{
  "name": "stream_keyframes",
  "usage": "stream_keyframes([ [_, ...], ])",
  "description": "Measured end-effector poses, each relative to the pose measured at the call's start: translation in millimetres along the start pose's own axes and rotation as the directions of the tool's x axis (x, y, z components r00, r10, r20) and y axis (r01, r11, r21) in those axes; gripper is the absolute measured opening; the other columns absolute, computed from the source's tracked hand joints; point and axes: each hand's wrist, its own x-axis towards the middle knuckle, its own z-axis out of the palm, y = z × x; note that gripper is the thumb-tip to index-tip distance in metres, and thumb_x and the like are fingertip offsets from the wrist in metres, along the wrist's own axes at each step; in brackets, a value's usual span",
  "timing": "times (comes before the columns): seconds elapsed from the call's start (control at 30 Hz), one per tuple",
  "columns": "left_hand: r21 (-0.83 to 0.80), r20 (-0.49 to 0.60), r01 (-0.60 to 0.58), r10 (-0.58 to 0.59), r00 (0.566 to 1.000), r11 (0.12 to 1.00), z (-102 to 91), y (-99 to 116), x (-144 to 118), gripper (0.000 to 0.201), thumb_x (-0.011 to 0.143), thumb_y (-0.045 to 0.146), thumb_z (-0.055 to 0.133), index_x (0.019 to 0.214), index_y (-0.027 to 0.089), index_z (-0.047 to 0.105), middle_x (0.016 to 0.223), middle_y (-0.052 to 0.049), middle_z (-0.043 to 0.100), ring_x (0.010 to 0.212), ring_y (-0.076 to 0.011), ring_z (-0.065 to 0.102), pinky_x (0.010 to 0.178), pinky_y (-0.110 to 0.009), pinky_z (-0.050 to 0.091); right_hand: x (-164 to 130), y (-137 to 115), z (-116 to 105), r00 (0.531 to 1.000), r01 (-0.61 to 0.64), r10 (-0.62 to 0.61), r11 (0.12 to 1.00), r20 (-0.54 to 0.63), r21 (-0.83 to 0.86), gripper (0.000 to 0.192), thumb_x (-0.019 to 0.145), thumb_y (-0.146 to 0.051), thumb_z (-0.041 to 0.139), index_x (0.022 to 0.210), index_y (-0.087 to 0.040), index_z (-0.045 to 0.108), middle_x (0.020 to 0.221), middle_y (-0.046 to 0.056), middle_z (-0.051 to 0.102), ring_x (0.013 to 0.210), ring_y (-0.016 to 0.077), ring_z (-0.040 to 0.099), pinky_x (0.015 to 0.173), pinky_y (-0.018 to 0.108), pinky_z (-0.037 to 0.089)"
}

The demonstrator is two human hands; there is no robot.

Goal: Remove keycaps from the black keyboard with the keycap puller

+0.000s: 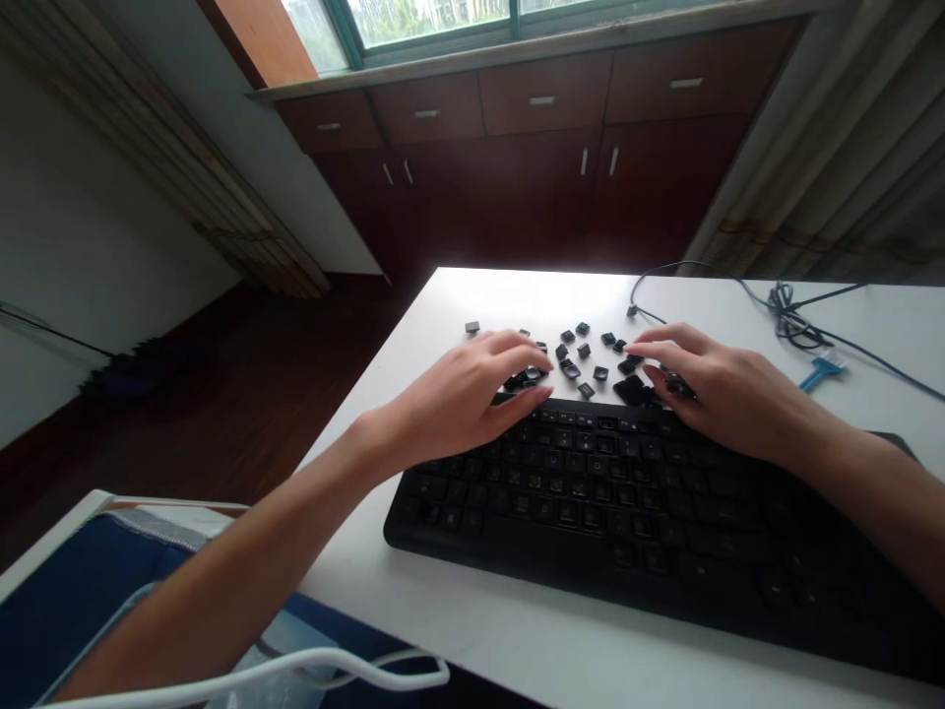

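A black keyboard (517, 537) lies on the white table with several bare key sockets among its keys. Beyond its back edge are scattered loose black keycaps (569, 369). Over the left part of them my left hand (476, 389) is curved, thumb and fingers apart, with a few keycaps in the gap. My right hand (709, 379) is spread above the right part of the pile, its index fingertip close to a keycap (620, 346). Some keycaps under the right palm are partly hidden. Neither hand visibly grips anything.
A blue brush (822, 370) lies to the right, beside a bundled black cable (789, 315). The white table (472, 611) ends at the left. A blue bag-like item (89, 591) and a white curved bar (317, 658) are at lower left. Brown cabinets (502, 197) stand behind.
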Motion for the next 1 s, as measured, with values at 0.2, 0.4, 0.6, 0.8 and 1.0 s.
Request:
stream_keyframes([
  [0.2, 0.068, -0.083, 0.228, -0.223, 0.971, 0.971, 18.6, 23.0, -84.1, 0.036, 0.100, 0.035, 0.055, 0.136, 0.034, 0.059, 0.142, -0.008, 0.058, 0.133, -0.0291, 0.052, 0.111, -0.048, 0.050, -2.5, -9.7, -10.8, 0.990, 0.024, -0.030, 0.999, -0.135, -0.047, 0.042, 0.089, -0.006, 0.050, 0.128, -0.018, 0.061, 0.134, 0.014, 0.064, 0.104, 0.0303, 0.070, 0.077, 0.043, 0.062],
  [0.4, 0.201, -0.316, 0.341, -0.269, 0.910, 0.918, 52.9, 54.6, -118.1, 0.041, 0.098, 0.037, 0.057, 0.139, 0.028, 0.059, 0.139, -0.014, 0.058, 0.129, -0.0340, 0.054, 0.106, -0.053, 0.050, -36.7, -82.4, -21.1, 0.982, 0.100, -0.094, 0.994, -0.165, 0.031, 0.050, 0.085, 0.000, 0.051, 0.132, -0.018, 0.058, 0.133, 0.013, 0.066, 0.117, 0.0302, 0.065, 0.094, 0.048, 0.060],
  [0.6, 0.244, -0.355, 0.383, -0.286, 0.890, 0.891, 68.0, 74.5, -108.1, 0.048, 0.098, 0.046, 0.054, 0.143, 0.029, 0.060, 0.145, -0.017, 0.055, 0.124, -0.0381, 0.056, 0.097, -0.058, 0.050, -59.8, -143.5, -3.8, 0.982, 0.117, -0.097, 0.985, -0.163, 0.123, 0.055, 0.086, -0.002, 0.049, 0.138, -0.019, 0.058, 0.131, 0.014, 0.070, 0.116, 0.0302, 0.069, 0.091, 0.047, 0.065],
  [0.8, 0.231, -0.363, 0.417, -0.320, 0.875, 0.879, 73.4, 78.0, -100.4, 0.043, 0.100, 0.044, 0.052, 0.141, 0.036, 0.060, 0.145, -0.016, 0.054, 0.122, -0.0368, 0.056, 0.097, -0.059, 0.046, -54.4, -155.7, 5.4, 0.967, 0.046, -0.026, 0.996, -0.252, 0.074, 0.036, 0.094, -0.018, 0.062, 0.129, -0.016, 0.067, 0.131, 0.016, 0.070, 0.116, 0.0325, 0.069, 0.091, 0.049, 0.065],
  [1.0, 0.245, -0.429, 0.389, -0.261, 0.865, 0.888, 75.6, 72.6, -108.6, 0.047, 0.099, 0.040, 0.058, 0.144, 0.026, 0.056, 0.149, -0.017, 0.048, 0.126, -0.0353, 0.053, 0.099, -0.052, 0.041, -54.8, -155.5, 7.8, 0.964, 0.046, -0.030, 0.997, -0.266, 0.054, 0.031, 0.095, -0.019, 0.064, 0.125, -0.014, 0.069, 0.126, 0.012, 0.073, 0.114, 0.0293, 0.068, 0.091, 0.048, 0.063],
])
